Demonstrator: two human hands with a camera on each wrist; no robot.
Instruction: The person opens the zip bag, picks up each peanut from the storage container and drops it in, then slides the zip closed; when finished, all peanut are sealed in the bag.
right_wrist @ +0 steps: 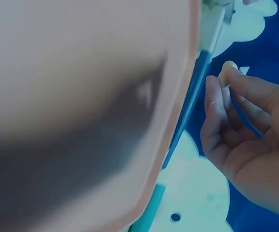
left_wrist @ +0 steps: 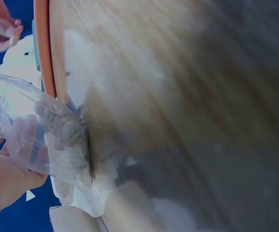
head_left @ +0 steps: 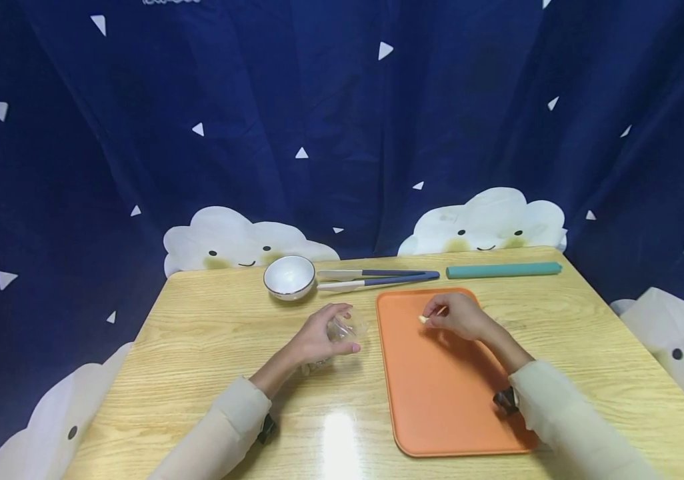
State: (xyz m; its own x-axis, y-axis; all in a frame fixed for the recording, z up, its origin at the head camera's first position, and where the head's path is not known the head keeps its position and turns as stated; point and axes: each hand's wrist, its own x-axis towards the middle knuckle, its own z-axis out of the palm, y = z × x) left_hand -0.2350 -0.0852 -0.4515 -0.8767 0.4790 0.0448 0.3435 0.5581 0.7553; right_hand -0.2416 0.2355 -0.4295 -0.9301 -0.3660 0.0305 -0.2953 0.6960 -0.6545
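Note:
My left hand [head_left: 317,339] holds a clear plastic bag [head_left: 347,327] by its upper part, thumb and fingers around it, left of the orange tray [head_left: 426,400]. Several beige lumps [left_wrist: 69,133] lie in the lower part of that bag in the left wrist view; their kind is unclear. Above the tray's far half, my right hand [head_left: 462,317] pinches a small pale yellowish piece [right_wrist: 227,70] between thumb and fingertips. It looks like a small nut or clove, too small to tell which. A dark shadow falls on the tray beneath this hand.
At the back of the wooden table [head_left: 210,333] stands a white bowl [head_left: 289,277] with a dark rim. Blue-and-white tongs [head_left: 372,281] lie beside it, beyond the tray. A teal rod [head_left: 504,269] lies at the back right. A blue curtain [head_left: 342,133] hangs behind.

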